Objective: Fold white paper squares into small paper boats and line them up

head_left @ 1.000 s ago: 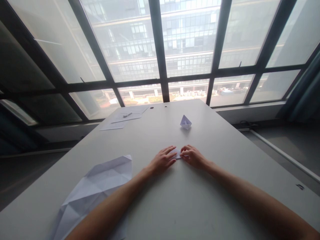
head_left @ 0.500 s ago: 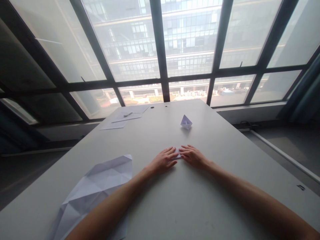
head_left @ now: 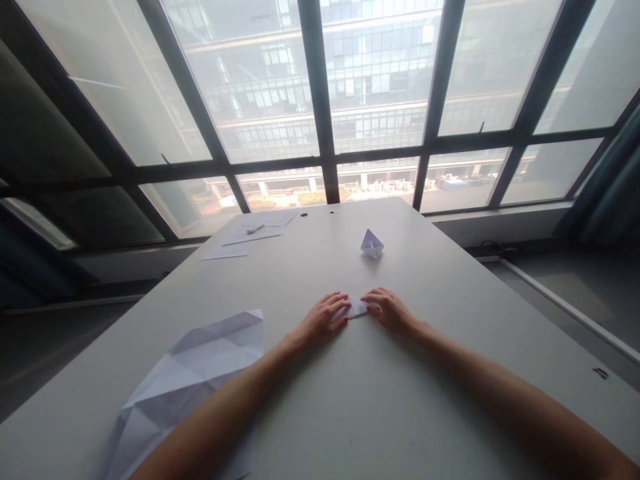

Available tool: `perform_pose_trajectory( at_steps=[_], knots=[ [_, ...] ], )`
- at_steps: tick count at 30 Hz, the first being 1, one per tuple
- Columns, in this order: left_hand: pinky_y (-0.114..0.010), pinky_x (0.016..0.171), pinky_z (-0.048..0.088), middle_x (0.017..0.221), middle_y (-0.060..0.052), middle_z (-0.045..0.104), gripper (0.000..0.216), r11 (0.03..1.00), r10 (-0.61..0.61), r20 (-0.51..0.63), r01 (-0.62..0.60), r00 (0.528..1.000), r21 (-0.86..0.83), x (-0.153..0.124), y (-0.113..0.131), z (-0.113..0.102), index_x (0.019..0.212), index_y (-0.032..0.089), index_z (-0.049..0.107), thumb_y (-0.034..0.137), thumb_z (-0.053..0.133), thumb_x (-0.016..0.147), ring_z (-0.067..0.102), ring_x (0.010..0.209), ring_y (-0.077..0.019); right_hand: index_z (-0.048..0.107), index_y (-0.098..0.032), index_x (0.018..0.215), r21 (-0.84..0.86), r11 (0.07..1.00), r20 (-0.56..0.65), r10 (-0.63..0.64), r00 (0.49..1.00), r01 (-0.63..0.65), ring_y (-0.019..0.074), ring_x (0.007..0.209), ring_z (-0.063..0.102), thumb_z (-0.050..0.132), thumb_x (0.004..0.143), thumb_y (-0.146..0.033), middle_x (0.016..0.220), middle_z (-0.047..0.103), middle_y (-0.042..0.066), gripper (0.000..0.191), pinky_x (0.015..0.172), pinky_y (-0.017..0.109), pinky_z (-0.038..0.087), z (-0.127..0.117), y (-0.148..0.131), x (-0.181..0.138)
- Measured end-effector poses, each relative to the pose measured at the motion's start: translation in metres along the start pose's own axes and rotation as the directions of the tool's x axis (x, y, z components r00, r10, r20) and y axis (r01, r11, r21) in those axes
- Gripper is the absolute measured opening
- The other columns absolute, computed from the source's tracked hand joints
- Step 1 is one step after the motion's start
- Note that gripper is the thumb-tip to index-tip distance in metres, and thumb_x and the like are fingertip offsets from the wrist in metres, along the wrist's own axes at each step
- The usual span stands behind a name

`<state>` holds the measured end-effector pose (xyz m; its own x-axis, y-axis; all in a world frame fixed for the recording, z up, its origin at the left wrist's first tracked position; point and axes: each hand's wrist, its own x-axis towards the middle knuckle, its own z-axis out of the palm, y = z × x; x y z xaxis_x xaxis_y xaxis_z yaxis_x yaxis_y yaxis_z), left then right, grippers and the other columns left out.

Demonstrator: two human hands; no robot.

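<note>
Across the far end: one dark-framed window wall (head_left: 323, 120), with an office building (head_left: 385, 40) showing through the glass.
Table: one long white table (head_left: 400, 413), stretching away from the person toward the windows.
Forearms: two, both bare, slanting inward from the lower corners; the left forearm (head_left: 240, 393) passes over part of the creased sheet (head_left: 210, 353), the right forearm (head_left: 480, 373) over bare tabletop.
Creased sheet: one, white, marked with fold lines, on the person's left.
Flat sheets (head_left: 227, 251): at least two, partly overlapping, at the table's far left.
Left hand (head_left: 323, 319): palm down, fingers stretched and slightly apart, resting over the left part of the folded paper (head_left: 357, 307).
Right hand (head_left: 393, 312): turned inward, fingers bent, tips at the paper's right end; whether they pinch it, I cannot tell.
Gap between hands: wider than half a second ago, when the fingertips nearly met; more paper shows now, the right fingers having drawn aside.
Paper boat (head_left: 371, 245): one, upright, beyond the hands, where it stood before.
Folded paper: one, small and white, on the table between the hands, a line across its middle.
Pen-like object (head_left: 255, 229): one, lying on the flat sheets.
</note>
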<state>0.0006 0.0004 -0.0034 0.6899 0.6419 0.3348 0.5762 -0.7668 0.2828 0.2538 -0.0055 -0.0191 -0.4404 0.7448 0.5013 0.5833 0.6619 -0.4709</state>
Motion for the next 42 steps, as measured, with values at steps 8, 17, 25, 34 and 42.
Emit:
perform_pose_trajectory(
  at_steps=[8, 17, 25, 34, 42],
  knots=[
    [-0.042, 0.111, 0.041, 0.136, -0.005, 0.06, 0.032, 1.0, 0.001, -0.01, -0.002, 1.0, -0.03, 0.0, 0.004, -0.001, 0.122, 0.024, 0.063, 0.014, 0.056, 0.091, 0.051, 0.129, -0.0225, 0.076, -0.025, 0.104, -0.063, 0.998, 0.047, -0.005, 0.999, 0.008, 0.0214, 0.098, 0.063, 0.056, 0.085, -0.004, 0.105, 0.071, 0.006, 0.035, 0.089, 0.035, 0.048, 0.0, 0.0, -0.002],
    [-0.038, 0.099, 0.047, 0.12, -0.007, 0.064, 0.031, 0.997, -0.057, -0.024, 0.058, 0.998, 0.048, 0.0, 0.008, -0.005, 0.12, 0.027, 0.066, 0.03, 0.066, 0.089, 0.059, 0.112, -0.0241, 0.075, -0.025, 0.098, -0.052, 0.998, 0.036, -0.032, 0.999, 0.033, 0.0225, 0.097, 0.062, 0.067, 0.086, -0.017, 0.101, 0.071, 0.006, 0.017, 0.089, 0.037, 0.048, -0.002, -0.001, -0.002],
    [-0.038, 0.09, 0.049, 0.103, -0.005, 0.07, 0.027, 0.985, -0.089, -0.06, 0.097, 0.994, 0.143, 0.001, 0.008, -0.006, 0.109, 0.024, 0.069, 0.04, 0.069, 0.088, 0.063, 0.098, -0.0245, 0.074, -0.025, 0.1, -0.035, 0.999, 0.032, 0.025, 0.999, -0.024, 0.0235, 0.098, 0.061, 0.074, 0.082, -0.022, 0.099, 0.069, 0.007, 0.019, 0.089, 0.037, 0.047, 0.0, -0.01, 0.0],
    [-0.03, 0.079, 0.051, 0.091, -0.004, 0.071, 0.025, 0.995, -0.093, -0.105, 0.087, 0.99, -0.057, 0.0, 0.01, -0.004, 0.117, 0.021, 0.066, 0.031, 0.052, 0.098, 0.065, 0.075, -0.0168, 0.07, -0.023, 0.106, 0.085, 0.994, -0.056, 0.077, 0.995, -0.072, 0.0213, 0.09, 0.064, 0.071, 0.084, -0.025, 0.099, 0.066, 0.006, 0.023, 0.082, 0.034, 0.051, -0.001, -0.014, 0.001],
    [-0.024, 0.069, 0.048, 0.081, 0.002, 0.066, 0.047, 0.981, -0.157, -0.126, 0.14, 0.98, -0.138, 0.002, 0.014, -0.005, 0.143, 0.026, 0.046, 0.021, 0.046, 0.096, 0.058, 0.064, -0.0122, 0.057, -0.022, 0.119, 0.146, 0.987, -0.204, 0.099, 0.974, -0.07, 0.0213, 0.091, 0.064, 0.066, 0.082, -0.018, 0.108, 0.068, 0.007, 0.039, 0.086, 0.038, 0.052, 0.006, -0.011, 0.002]
  ],
)
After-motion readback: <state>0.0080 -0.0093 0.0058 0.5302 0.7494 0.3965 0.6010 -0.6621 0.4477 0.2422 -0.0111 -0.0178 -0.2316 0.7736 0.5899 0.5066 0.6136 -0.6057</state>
